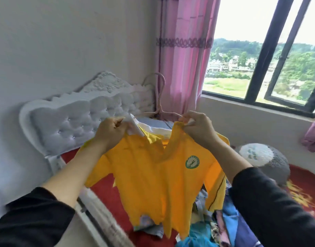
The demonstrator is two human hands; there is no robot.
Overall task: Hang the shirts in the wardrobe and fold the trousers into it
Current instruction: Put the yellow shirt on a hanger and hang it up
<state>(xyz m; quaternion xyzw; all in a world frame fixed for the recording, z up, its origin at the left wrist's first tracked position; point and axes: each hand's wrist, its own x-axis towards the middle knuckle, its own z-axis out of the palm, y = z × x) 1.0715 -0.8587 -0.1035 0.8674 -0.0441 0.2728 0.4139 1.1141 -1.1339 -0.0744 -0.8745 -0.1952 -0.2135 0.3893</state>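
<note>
while a yellow shirt [153, 172] hangs in the air above the bed [107, 198], left hand [110, 130] and right hand [196, 127] each pinch its white collar [133, 127] with curled fingers [117, 122] — if the pink hanger [157, 111] sits crooked, one shoulder may slip off.

- Shirt [153, 175]: bright yellow, white collar, round green-and-white badge [192, 162].
- Hanger [159, 97]: pale pink.
- Curtain [185, 50]: pink, purple patterned band.
- Bedcover [107, 198]: red.
- Headboard [78, 114]: white, tufted.
- Sleeves [270, 207]: black.
</note>
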